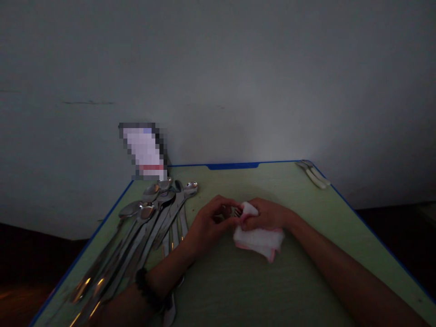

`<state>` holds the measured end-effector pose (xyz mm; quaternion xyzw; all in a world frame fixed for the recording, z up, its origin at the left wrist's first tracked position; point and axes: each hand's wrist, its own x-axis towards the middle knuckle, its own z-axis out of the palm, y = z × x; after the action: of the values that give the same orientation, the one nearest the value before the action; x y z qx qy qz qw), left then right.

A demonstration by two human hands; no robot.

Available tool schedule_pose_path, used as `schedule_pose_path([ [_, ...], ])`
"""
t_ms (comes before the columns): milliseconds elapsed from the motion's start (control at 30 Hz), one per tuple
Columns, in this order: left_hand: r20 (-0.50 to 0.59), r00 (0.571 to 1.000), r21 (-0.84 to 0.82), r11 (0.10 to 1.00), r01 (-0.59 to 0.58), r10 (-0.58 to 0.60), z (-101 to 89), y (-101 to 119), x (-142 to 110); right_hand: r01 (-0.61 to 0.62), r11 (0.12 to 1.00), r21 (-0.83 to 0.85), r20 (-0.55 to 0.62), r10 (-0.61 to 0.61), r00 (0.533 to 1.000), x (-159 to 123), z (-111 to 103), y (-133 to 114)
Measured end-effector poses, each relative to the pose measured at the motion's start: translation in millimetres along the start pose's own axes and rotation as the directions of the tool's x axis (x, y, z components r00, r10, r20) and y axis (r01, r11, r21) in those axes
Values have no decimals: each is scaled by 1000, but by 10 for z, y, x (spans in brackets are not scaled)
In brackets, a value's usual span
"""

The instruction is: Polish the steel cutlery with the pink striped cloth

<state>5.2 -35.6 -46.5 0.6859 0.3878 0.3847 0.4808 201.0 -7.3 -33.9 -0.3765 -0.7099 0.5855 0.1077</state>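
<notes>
- Step in hand, as judged: a fork (236, 212) is being wiped, or is being wrapped for wiping, in a white, pink-edged cloth (259, 238) over the middle of the surface (306, 245).
- Right hand (270, 212): the cloth is being gripped, fingers curled and thumb being pressed in; a loose flap is being left hanging toward the near edge.
- Left hand (207, 227): thumb and fingers are being bent into a ring around the tines, tips being brought close at the cloth. Whether metal or cloth is being pinched there: cannot tell.
- Fork: only the tines are being shown, between the hands; the rest is being hidden by fingers and cloth.
- Left side of surface: a heap of metal cutlery (147, 211), mostly spoons, is being spread from near the far left corner toward the near edge, partly being covered by the left forearm.
- Far right corner: two light-handled utensils (316, 178) are being left side by side, well apart from the heap.
- Far left corner: a blurred-out, screen-like device (145, 150) is being propped beside the heap, apparently against the wall (238, 91).
- Next move, as judged: steady support of the fork is being called for, with the cloth being pressed around the tines and the fingertips being guarded from the points. Snagging of cloth between tines is being risked.
</notes>
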Motion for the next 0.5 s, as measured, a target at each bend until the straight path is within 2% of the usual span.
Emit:
schedule_pose_path([
  [133,-7,999,-62,997,54,-54,13,40,-11,25,1000,-9,13,-25,1000,-5,-11,-23],
  [267,-13,993,-197,974,112,-117,23,63,-26,40,999,35,18,-40,999,-18,-4,-51],
  [367,-127,979,-229,965,130,-162,10,85,-16,46,995,88,-1,-46,999,-32,17,-57],
  [433,-211,964,-190,974,121,-161,-1,109,-5,52,993,104,-25,-50,998,-40,31,-53],
  [500,-240,960,-143,983,113,-145,-6,134,2,49,991,120,-34,-46,998,-44,40,-46],
])
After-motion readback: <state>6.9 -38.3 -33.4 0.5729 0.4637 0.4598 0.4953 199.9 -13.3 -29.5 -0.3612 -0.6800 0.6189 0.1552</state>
